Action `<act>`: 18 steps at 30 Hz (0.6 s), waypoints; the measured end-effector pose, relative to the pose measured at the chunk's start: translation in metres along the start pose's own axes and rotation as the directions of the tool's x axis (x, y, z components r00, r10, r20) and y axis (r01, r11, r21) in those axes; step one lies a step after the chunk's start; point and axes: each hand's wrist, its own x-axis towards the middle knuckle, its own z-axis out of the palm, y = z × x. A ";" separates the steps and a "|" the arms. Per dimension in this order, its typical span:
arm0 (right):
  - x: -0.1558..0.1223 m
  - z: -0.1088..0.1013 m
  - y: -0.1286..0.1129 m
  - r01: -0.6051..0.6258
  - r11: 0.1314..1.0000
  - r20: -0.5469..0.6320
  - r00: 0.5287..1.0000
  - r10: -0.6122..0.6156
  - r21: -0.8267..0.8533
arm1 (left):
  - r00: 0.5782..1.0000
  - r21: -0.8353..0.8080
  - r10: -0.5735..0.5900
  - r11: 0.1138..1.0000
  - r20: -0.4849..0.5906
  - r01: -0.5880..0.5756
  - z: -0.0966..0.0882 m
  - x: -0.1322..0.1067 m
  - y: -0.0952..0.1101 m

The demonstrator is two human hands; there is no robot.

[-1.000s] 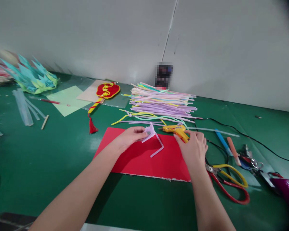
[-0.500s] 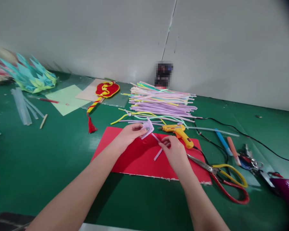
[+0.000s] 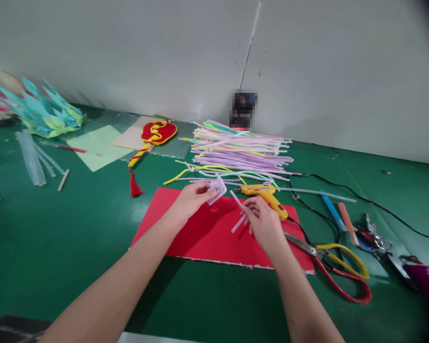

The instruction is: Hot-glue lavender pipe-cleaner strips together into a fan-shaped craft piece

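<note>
My left hand (image 3: 193, 198) pinches a small folded piece of lilac pipe cleaner (image 3: 218, 188) above the far edge of a red sheet (image 3: 200, 233). From that piece a free lilac tail (image 3: 238, 209) runs down to the right, and my right hand (image 3: 262, 223) pinches it at its bend. A yellow glue gun (image 3: 266, 194) lies just behind my right hand, apart from it. Both hands hover over the red sheet on the green table (image 3: 75, 238).
A heap of pastel pipe cleaners (image 3: 239, 150) lies behind the sheet. Scissors with red and yellow handles (image 3: 338, 271) lie to the right, beside blue and orange sticks, a black cable and a purple tool (image 3: 425, 278). At left: a red tasselled ornament (image 3: 153, 138), clear glue sticks (image 3: 34, 159), teal paper leaves.
My right hand left the glue gun, moved left and took hold of the lilac tail. My left hand kept its grip and lifted the folded piece slightly.
</note>
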 end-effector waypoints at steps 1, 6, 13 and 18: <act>0.000 0.001 -0.001 -0.028 0.995 0.010 1.000 0.027 0.091 | 1.000 0.002 0.006 1.000 -0.002 -0.006 0.000 0.000 0.000; 0.001 0.002 -0.003 -0.127 0.908 0.061 0.992 0.112 0.398 | 1.000 0.022 0.023 0.999 -0.002 -0.023 0.000 -0.001 0.001; 0.002 0.000 -0.004 -0.201 0.853 0.097 0.980 0.177 0.482 | 0.997 0.124 0.064 0.990 0.049 -0.069 0.000 0.002 -0.004; -0.001 0.003 -0.007 -0.234 0.878 0.099 0.972 0.212 0.417 | 0.988 0.263 0.111 0.955 0.107 -0.135 0.002 0.004 -0.009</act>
